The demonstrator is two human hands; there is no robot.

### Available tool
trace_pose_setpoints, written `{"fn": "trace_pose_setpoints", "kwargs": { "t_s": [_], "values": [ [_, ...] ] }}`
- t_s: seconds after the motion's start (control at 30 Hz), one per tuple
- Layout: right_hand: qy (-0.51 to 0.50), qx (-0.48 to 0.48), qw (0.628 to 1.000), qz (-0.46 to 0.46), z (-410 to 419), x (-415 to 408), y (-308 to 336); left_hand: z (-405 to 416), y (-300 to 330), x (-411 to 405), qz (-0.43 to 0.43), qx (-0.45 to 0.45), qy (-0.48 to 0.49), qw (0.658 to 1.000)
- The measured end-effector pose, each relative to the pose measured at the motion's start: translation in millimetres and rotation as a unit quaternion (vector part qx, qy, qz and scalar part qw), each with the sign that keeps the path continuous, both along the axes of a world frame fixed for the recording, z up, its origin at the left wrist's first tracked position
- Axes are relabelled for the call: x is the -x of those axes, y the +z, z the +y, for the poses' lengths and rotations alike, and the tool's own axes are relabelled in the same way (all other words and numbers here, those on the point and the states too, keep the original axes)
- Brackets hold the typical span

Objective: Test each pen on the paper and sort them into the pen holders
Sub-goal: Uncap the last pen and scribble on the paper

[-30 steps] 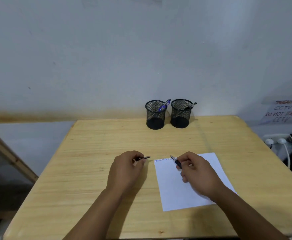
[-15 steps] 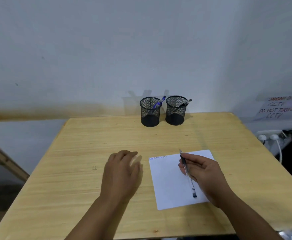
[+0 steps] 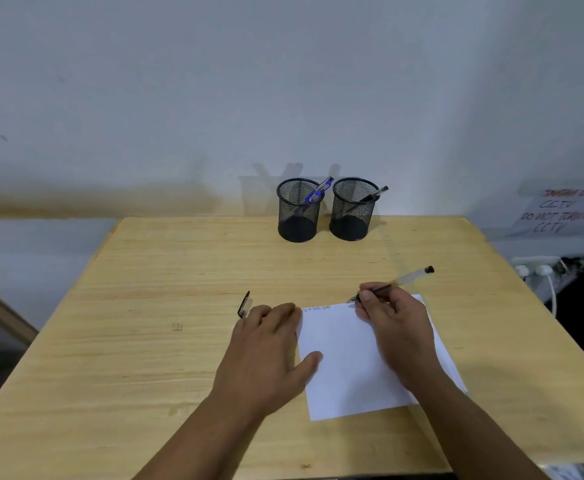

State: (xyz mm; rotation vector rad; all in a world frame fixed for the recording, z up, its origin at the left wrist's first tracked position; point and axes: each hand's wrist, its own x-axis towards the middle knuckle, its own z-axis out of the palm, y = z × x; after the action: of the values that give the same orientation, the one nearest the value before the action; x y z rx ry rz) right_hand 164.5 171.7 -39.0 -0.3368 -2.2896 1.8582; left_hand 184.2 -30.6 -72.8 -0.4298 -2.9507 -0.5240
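Half a second on, we noted our right hand (image 3: 396, 320) had turned the clear pen (image 3: 392, 283) tip-down onto the paper (image 3: 349, 368), our left hand (image 3: 266, 351) flat pinning it, cap (image 3: 244, 304) set aside: test beginning.

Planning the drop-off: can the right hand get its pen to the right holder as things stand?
Probably yes. The right hand grips the pen over the paper, and only bare table lies between it and the right holder, which holds just one pen.
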Motion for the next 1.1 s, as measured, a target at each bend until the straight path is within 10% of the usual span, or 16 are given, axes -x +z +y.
{"fn": "trace_pose_setpoints", "kwargs": {
  "t_s": [0.37, 1.1],
  "values": [
    [0.012, -0.183, 0.983, 0.0, -11.4, 16.9, -9.4, 0.4, 1.9, 3.4, -0.015, 0.005, 0.002, 1.0],
    [0.005, -0.193, 0.981, 0.002, -8.1, 24.0, -24.1, 1.6, 0.8, 6.1, -0.024, -0.01, 0.017, 1.0]
  ]
}}
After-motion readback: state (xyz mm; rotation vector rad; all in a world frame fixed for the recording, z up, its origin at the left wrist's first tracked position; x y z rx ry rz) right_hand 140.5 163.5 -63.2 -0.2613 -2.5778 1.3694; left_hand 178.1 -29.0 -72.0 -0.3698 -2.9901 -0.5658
